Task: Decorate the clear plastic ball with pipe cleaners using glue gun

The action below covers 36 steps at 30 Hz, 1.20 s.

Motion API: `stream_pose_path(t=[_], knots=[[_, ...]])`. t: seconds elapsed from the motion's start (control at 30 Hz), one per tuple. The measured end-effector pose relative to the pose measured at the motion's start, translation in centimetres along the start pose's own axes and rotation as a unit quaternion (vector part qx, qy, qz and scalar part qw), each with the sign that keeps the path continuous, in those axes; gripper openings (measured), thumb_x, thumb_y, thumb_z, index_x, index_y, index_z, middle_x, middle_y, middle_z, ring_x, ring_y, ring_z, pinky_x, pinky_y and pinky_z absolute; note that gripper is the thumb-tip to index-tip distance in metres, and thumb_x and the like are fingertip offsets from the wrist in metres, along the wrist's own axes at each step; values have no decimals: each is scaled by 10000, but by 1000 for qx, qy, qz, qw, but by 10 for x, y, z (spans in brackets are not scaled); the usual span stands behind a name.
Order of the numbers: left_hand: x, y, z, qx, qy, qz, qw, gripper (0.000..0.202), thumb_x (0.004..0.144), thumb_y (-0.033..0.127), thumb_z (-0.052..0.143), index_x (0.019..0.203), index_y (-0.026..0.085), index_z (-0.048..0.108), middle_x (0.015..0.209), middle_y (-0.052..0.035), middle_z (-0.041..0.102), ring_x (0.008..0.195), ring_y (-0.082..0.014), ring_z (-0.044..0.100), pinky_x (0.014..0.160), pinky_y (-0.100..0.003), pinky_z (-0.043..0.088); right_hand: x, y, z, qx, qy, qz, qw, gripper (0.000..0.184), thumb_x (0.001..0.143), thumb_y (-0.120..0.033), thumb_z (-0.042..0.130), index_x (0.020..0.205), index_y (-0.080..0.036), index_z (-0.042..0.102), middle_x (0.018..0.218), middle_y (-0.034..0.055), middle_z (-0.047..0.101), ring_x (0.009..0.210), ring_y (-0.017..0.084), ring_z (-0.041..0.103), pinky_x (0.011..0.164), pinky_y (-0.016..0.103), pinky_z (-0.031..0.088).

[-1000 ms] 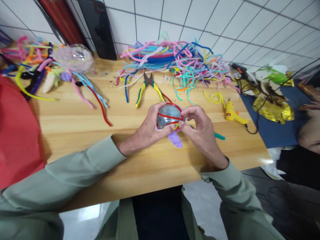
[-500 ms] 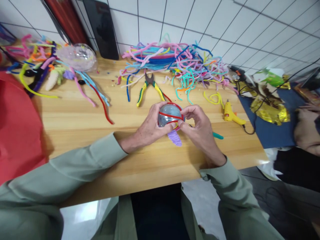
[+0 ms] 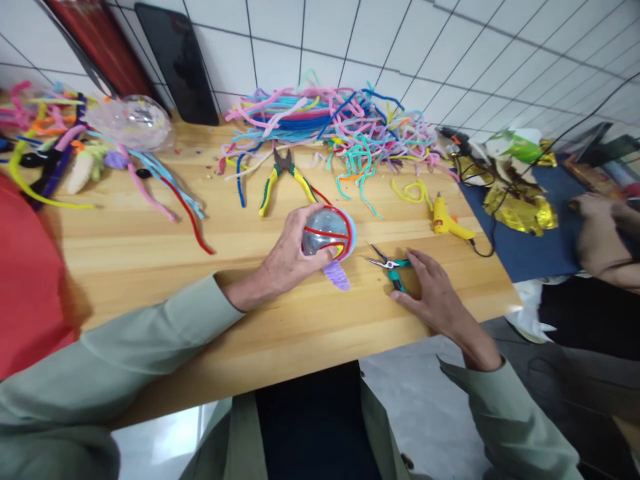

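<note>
My left hand (image 3: pixel 299 248) is closed around a clear, greyish plastic ball (image 3: pixel 325 221) on the table. Red pipe cleaners (image 3: pixel 333 233) wrap over the ball, with some yellow and light blue along its right side. A fuzzy purple piece (image 3: pixel 337 275) sticks out below it. Farther right, my right hand (image 3: pixel 434 288) has its thumb and fingers on either side of the teal-and-black handles of small long-nose pliers (image 3: pixel 390 265). Their jaws are spread and point left toward the ball. The fingers touch the handles and partly hide them.
Yellow-and-green cutters (image 3: pixel 285 175) lie behind the ball. A heap of pipe cleaners (image 3: pixel 320 120) lines the wall. At right are a yellow glue gun (image 3: pixel 447 221) with its cord and gold foil (image 3: pixel 523 212). A phone (image 3: pixel 177 63) leans at the back; red sheet (image 3: pixel 30 280) at left.
My right hand has left the ball and moved right and down to the long-nose pliers, whose jaws now show. My left hand still holds the ball. The whole view has shifted slightly.
</note>
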<state>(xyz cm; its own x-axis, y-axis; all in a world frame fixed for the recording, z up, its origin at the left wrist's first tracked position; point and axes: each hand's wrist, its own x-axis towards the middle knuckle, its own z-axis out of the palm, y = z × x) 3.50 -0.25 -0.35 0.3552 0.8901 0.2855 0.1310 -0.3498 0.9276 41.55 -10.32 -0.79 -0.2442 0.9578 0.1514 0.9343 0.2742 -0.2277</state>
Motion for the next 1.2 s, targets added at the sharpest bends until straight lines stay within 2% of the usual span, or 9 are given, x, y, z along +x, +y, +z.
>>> stream_pose_path(t=[0.07,0.23,0.4,0.5,0.57,0.67,0.8,0.97,1.2], knots=[[0,0,-1,0,0,-1,1000,790,953,420,869,1634,268,499,1703,-167,554,1576,-386,587,1375,-613,486,-4,-6,7,-29,21,-14,999,820,1051,-584,723,1749,-236,467,1676,272,632,1537,491,628,1232,743,554],[1,-4,1,-4,11,-3,1000,789,960,460,861,1629,260,494,1679,-172,567,1572,-392,592,1369,-625,492,3,-24,14,-52,85,-53,994,459,1132,-414,591,1536,-201,635,1332,231,748,1214,421,724,1037,646,646],[3,-10,5,-16,34,2,999,791,953,488,868,1616,271,494,1648,-165,587,1553,-380,606,1356,-615,518,24,-38,-4,9,154,-87,984,389,1087,-326,627,1463,-225,633,1210,150,736,994,318,734,823,483,683],[4,-13,6,-15,50,10,999,775,949,459,868,1606,271,502,1633,-165,594,1553,-385,605,1355,-630,518,44,-55,-15,31,193,-144,970,364,1060,-281,623,1423,-250,626,1134,96,743,843,252,713,710,401,652],[4,-14,7,-9,57,17,998,775,944,457,874,1599,264,506,1627,-172,594,1550,-391,606,1354,-642,514,57,-66,-14,30,214,-189,958,379,1039,-281,636,1416,-253,618,1134,96,759,854,251,730,674,374,636],[4,-16,8,-1,63,26,998,783,939,451,888,1596,262,506,1614,-174,603,1522,-385,627,1344,-638,522,68,-74,0,26,228,-228,946,437,1012,-290,653,1444,-251,595,1142,108,777,927,273,767,659,359,632],[4,-16,9,4,67,32,997,789,938,421,909,1595,278,497,1614,-162,605,1482,-365,649,1310,-606,562,66,-68,15,24,244,-213,946,466,994,-285,668,1453,-258,593,1154,111,792,958,279,787,668,361,645],[4,-15,8,9,61,31,998,774,946,403,902,1593,276,498,1608,-161,609,1500,-373,639,1328,-617,550,61,-64,18,12,248,-195,949,471,1001,-299,671,1465,-265,596,1147,110,803,976,295,809,655,380,663],[4,-16,6,11,56,29,998,794,939,410,910,1599,274,489,1624,-170,600,1524,-375,628,1339,-623,539,63,-70,23,20,245,-208,947,499,1020,-286,687,1507,-250,589,1172,125,804,1039,313,812,806,457,734]])
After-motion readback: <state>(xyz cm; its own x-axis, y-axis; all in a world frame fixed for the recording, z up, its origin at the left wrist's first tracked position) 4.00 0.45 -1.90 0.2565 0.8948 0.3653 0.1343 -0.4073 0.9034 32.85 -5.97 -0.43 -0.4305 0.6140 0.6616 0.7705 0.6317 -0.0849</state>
